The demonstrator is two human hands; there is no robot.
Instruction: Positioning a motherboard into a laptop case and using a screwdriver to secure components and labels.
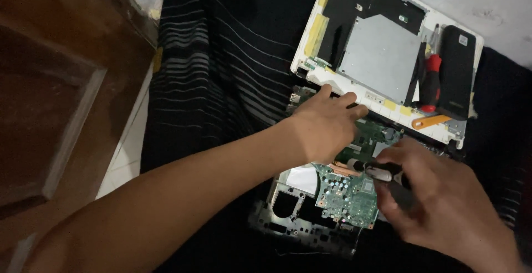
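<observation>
Two hands busy: your left hand [324, 126] presses flat beside the thin, fragile green circuit board [346, 192]; your right hand [443, 206] grips a black-handled tool [377, 172]; hold board edges only.

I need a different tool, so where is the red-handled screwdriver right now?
In the head view, the red-handled screwdriver lies upper right on the white laptop shell, beside the black battery pack.

Dim indoor light, deep shadows below, slight motion blur
</observation>
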